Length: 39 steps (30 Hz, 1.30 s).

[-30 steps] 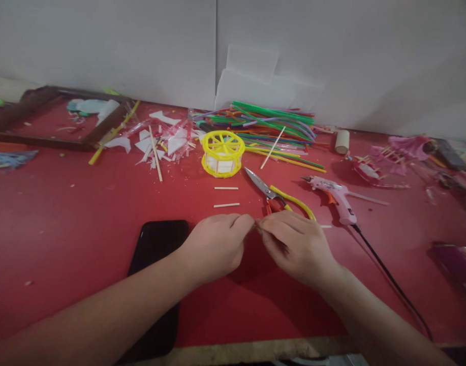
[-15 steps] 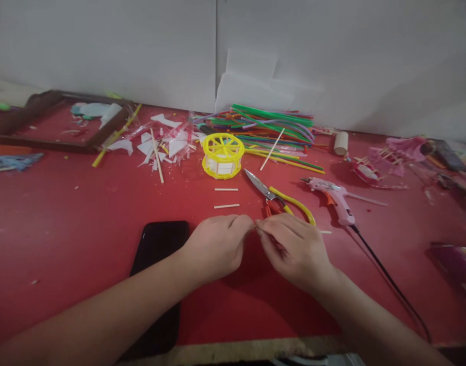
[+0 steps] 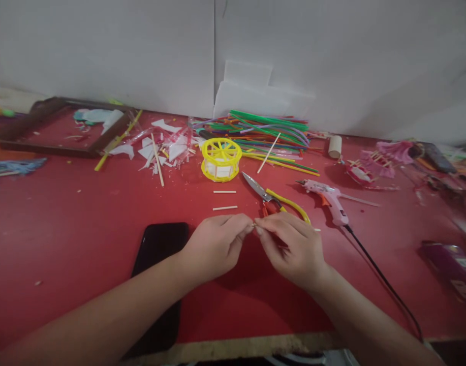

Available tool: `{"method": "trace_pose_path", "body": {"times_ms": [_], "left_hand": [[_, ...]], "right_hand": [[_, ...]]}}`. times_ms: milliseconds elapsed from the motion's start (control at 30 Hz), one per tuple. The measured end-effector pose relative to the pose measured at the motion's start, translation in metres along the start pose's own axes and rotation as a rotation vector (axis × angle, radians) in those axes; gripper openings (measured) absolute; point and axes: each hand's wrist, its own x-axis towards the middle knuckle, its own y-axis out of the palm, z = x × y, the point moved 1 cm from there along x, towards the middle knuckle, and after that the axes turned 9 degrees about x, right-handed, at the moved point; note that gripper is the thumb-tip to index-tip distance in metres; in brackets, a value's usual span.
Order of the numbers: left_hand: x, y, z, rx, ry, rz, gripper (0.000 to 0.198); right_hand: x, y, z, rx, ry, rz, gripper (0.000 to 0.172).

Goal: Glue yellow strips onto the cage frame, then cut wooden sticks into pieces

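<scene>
My left hand [image 3: 216, 245] and my right hand [image 3: 296, 246] meet fingertip to fingertip above the red table. Both are closed in a pinch on a small wooden stick [image 3: 253, 225], of which only a pale bit shows between the fingers. Just beyond them lie two short wooden sticks [image 3: 225, 208], roughly parallel. Scissors [image 3: 258, 187] with yellow and red handles rest open behind my right hand, which partly covers them. Farther back stands a small round frame [image 3: 221, 160] with yellow spoked top, yellow base ring and thin uprights.
A black phone [image 3: 162, 244] lies under my left forearm. The pink glue gun [image 3: 334, 201] sits at right, its cord running toward the table edge. Behind are pipe cleaners [image 3: 271, 124], white scraps [image 3: 177, 145], longer sticks [image 3: 269, 152], a brown tray frame [image 3: 45, 148] and a pink model [image 3: 381, 160].
The fingertips have shifted slightly, and a pale bit of the stick now shows between them. The view has moved a little; the things on the table lie as before.
</scene>
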Motion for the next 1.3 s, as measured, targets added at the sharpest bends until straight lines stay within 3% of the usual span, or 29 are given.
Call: {"method": "trace_pose_path", "body": {"times_ms": [133,200,367,500,633,800,967,1200,1300], "left_hand": [[0.000,0.000,0.004,-0.112,0.060,-0.043,0.020],[0.001,0.001,0.006,-0.142,0.070,-0.010,0.019],[0.002,0.003,0.005,0.012,0.046,0.090,0.021],[0.005,0.001,0.001,0.128,0.076,0.100,0.025],[0.006,0.000,-0.002,0.082,0.228,0.181,0.021],[0.003,0.006,-0.003,0.106,0.364,0.326,0.019],[0.001,0.009,-0.002,0.116,0.276,0.351,0.020],[0.004,0.009,0.004,0.178,0.058,0.270,0.022],[0.006,0.009,0.009,0.153,-0.001,0.190,0.023]], "right_hand": [[0.001,-0.002,0.000,0.041,0.000,-0.016,0.015],[0.000,-0.003,-0.004,0.070,0.008,0.019,0.013],[-0.004,-0.008,-0.020,0.061,-0.008,0.149,0.012],[-0.008,-0.013,-0.031,0.042,0.205,-0.131,0.024],[-0.007,-0.018,-0.037,0.073,0.177,-0.370,0.015],[0.002,-0.021,-0.046,0.569,0.366,-0.543,0.026],[0.003,-0.019,-0.057,0.821,0.569,-0.554,0.016],[0.000,-0.010,-0.057,0.890,0.596,-0.421,0.019],[0.000,-0.007,-0.053,0.906,0.638,-0.447,0.015]]}}
